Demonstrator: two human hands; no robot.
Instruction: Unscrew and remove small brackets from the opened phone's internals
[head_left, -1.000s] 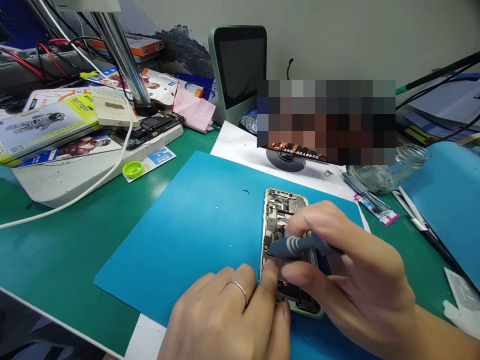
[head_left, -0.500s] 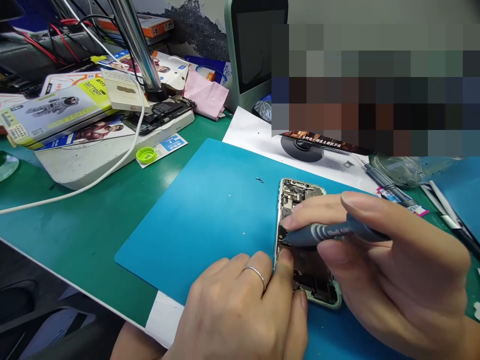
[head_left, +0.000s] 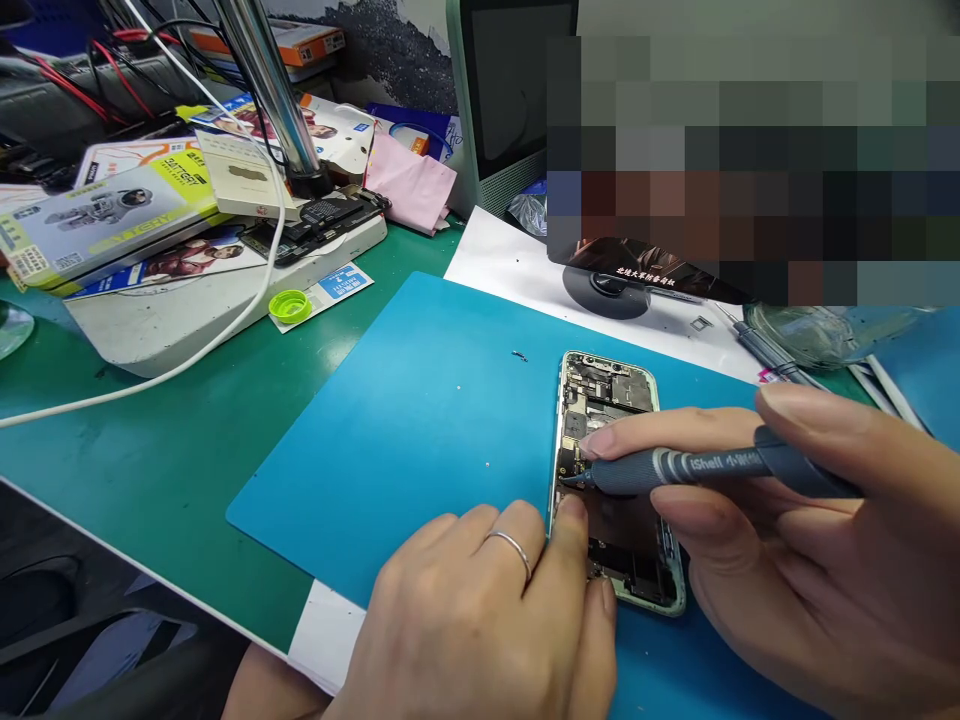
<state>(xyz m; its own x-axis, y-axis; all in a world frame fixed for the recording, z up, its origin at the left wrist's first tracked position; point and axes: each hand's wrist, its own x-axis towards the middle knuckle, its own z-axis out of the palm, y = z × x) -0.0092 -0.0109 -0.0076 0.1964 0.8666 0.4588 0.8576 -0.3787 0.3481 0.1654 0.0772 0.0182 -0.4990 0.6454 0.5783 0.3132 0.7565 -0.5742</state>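
An opened phone [head_left: 621, 525] lies face up on the blue mat, its inner boards and flex parts exposed. My left hand [head_left: 484, 610], with a ring on one finger, is closed at the phone's lower left edge, fingertips pressed on the frame and inside. Between the thumb and fingers of my right hand [head_left: 795, 560] is a grey pen-shaped spudger [head_left: 697, 466] marked iShell. Its thin dark tip touches or hovers just over the board near the left edge; I cannot tell which. One fingertip of that hand rests on the phone's upper part.
The blue mat [head_left: 360, 430] carries a tiny dark part [head_left: 520, 356] and small white specks. A white cable [head_left: 225, 340] curves over the green table at left. Boxes [head_left: 112, 215] and a metal post [head_left: 274, 100] stand behind. A glass dish [head_left: 817, 335] sits at the right.
My right hand and the spudger have shifted right and slightly tilted, uncovering more of the phone's upper part. My left hand holds still.
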